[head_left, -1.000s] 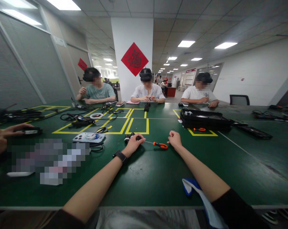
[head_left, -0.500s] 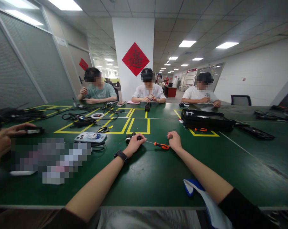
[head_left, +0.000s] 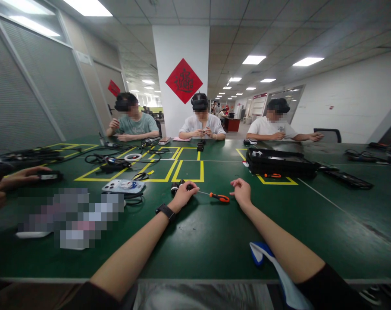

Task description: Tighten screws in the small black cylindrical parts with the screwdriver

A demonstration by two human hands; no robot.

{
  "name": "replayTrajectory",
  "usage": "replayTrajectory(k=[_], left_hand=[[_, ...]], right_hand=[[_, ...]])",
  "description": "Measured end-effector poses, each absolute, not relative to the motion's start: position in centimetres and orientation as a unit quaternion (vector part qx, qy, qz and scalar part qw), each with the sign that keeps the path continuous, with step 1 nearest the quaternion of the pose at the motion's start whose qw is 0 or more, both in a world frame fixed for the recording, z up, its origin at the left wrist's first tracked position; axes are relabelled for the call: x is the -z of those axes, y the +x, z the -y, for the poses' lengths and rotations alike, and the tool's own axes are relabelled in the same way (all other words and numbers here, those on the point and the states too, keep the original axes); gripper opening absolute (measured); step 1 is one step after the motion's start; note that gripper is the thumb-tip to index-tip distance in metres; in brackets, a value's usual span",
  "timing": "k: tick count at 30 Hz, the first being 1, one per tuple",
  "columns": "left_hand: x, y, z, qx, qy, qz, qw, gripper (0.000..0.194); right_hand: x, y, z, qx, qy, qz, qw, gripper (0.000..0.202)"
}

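Note:
My left hand [head_left: 182,195], a dark watch [head_left: 165,211] on its wrist, is closed around a small black part [head_left: 190,186], mostly covered by the fingers. Against that part, or close to it, ends the thin shaft of a screwdriver [head_left: 219,197] with an orange and black handle. To the right of the handle and apart from it is my right hand [head_left: 242,193], its fingers bent with a gap between thumb and forefinger, nothing visible in them. Just left of my left hand stand small black cylindrical pieces [head_left: 175,187] with pale bands, partly hidden.
A black open case [head_left: 281,162] lies at the right, an orange-handled tool [head_left: 273,175] before it. Phones [head_left: 122,186] and cables [head_left: 111,161] lie to the left. A blue and white cloth-like item [head_left: 263,254] hangs over the near edge. Another person's hand [head_left: 23,175] is at far left.
My right hand has shifted slightly right, away from the screwdriver handle, and its fingers have parted a little. My left hand stays in place. The person at the far right has stretched out an arm.

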State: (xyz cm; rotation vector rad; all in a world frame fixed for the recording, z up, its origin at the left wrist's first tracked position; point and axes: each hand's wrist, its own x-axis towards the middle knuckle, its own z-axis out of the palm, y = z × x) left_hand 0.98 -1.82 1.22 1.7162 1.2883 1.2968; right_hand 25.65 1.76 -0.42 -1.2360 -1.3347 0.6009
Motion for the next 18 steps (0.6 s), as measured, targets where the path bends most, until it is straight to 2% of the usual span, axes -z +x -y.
replayTrajectory(k=[2,6,8,14,18], left_hand=[[-1.3,1.0,1.9,-0.492,0.652,-0.488,0.308,0.026],[-1.4,1.0,1.9,-0.491,0.658,-0.484,0.303,0.026],[-1.3,1.0,1.8,-0.491,0.66,-0.484,0.298,0.027],[-1.0,1.0,1.7,-0.494,0.657,-0.487,0.295,0.03],[-1.0,1.0,1.8,-0.493,0.656,-0.483,0.306,0.031]], right_hand=[[-0.1,25.4,-1.4,-0.235,-0.497,0.639,0.538,0.019],[-1.0,24.5,-0.4,-0.21,-0.38,0.825,0.362,0.028],[-1.2,24.1,0.0,-0.203,-0.348,0.86,0.314,0.029],[-1.3,23.8,0.6,-0.212,-0.331,0.871,0.296,0.024],[-0.9,23.5,0.9,-0.241,-0.353,0.843,0.327,0.019]])
